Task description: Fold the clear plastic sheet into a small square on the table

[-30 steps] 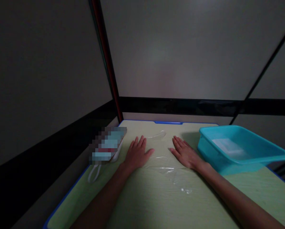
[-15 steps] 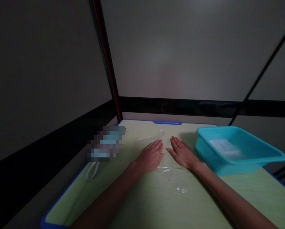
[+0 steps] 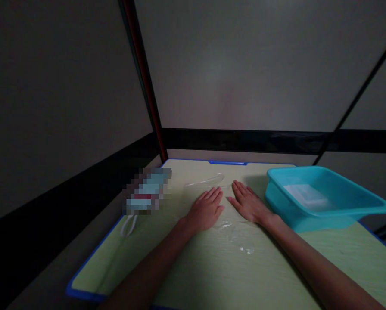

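Observation:
A thin clear plastic sheet or bag (image 3: 225, 224) lies on the pale green table (image 3: 186, 275), its edges shown mostly by glints. My left hand (image 3: 206, 209) rests flat on it, palm down, with the thumb held out to the right. To the right, my right hand (image 3: 247, 202) lies palm down too, thumb apart from the fingers and pointing toward my left hand. A narrow gap separates the two hands. Neither hand holds anything. Part of the plastic is hidden under the hands.
A turquoise basin (image 3: 309, 219) with a flat white item (image 3: 307, 196) inside stands at the right. On the left edge lies a pixelated item (image 3: 149, 189) with a white loop strap (image 3: 128, 224). Grey wall panels rise behind the table's blue rim.
The view has shifted slightly, so the table and basin sit a little higher. Both hands stay flat in nearly the same place on the plastic.

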Tool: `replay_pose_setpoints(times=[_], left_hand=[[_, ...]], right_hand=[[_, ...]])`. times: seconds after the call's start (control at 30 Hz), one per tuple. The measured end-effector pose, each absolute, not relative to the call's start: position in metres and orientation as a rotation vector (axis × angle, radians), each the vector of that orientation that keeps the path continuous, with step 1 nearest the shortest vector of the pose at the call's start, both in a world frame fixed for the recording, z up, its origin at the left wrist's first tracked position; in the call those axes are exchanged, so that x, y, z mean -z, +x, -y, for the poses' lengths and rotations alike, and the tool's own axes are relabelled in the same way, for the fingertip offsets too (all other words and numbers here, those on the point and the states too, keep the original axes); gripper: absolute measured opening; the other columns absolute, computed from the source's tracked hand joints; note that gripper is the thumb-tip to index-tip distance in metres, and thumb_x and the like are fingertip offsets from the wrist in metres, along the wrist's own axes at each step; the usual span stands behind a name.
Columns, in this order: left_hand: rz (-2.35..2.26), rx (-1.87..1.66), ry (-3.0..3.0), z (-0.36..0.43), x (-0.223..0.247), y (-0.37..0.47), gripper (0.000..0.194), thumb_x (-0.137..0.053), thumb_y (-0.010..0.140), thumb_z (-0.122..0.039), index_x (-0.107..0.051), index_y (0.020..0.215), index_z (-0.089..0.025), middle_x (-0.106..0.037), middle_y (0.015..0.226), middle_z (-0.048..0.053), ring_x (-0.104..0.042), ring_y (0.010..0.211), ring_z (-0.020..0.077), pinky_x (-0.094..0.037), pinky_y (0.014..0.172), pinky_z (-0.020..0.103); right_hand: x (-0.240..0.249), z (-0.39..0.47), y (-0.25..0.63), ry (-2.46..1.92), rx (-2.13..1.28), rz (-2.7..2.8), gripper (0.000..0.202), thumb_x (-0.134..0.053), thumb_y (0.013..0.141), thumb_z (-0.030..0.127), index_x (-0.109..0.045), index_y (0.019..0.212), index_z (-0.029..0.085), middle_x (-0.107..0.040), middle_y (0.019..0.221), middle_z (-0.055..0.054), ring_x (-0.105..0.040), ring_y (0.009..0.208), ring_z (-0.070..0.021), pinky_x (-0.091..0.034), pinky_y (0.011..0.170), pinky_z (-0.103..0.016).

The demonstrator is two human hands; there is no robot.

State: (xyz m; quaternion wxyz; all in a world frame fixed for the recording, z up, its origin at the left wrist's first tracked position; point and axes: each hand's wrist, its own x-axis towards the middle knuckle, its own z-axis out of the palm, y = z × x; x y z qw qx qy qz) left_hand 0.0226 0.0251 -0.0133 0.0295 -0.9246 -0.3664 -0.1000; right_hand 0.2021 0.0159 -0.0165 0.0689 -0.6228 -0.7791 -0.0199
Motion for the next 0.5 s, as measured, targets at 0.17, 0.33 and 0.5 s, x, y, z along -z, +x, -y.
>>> replay_pose_setpoints(times=[0.17,0.33,0.5], left_hand=[[1.145,0.300,-2.858,-0.0242,0.0124,0.0244,0.046,-0.027,0.086,-0.032,-0.030,0.126,-0.010,-0.025,0.135,0.008,-0.018,0.124,0.0170,-0.016,0.101,0.031],[1.162,0.326,-2.864,-0.0211,0.0104,0.0278,0.046,-0.025,0.086,-0.032,-0.030,0.127,-0.012,-0.024,0.135,0.007,-0.017,0.125,0.0161,-0.016,0.101,0.032],[1.263,0.314,-2.907,-0.0232,0.0089,0.0304,0.048,-0.029,0.085,-0.035,-0.028,0.128,-0.014,-0.023,0.135,0.006,-0.016,0.125,0.0157,-0.015,0.101,0.032]], right_hand=[[0.0156,-0.0161,0.2041,-1.880,0.039,2.347,0.067,-0.014,0.083,0.050,-0.025,0.129,0.002,-0.020,0.136,-0.015,-0.016,0.124,-0.0217,-0.016,0.099,-0.036],[0.0140,-0.0161,0.2077,-1.882,0.024,2.353,0.068,-0.014,0.083,0.051,-0.025,0.129,0.003,-0.019,0.136,-0.015,-0.015,0.124,-0.0215,-0.017,0.099,-0.037],[0.0129,-0.0153,0.2082,-1.880,0.014,2.357,0.069,-0.013,0.083,0.052,-0.023,0.130,0.002,-0.019,0.136,-0.015,-0.015,0.124,-0.0219,-0.017,0.099,-0.036]])
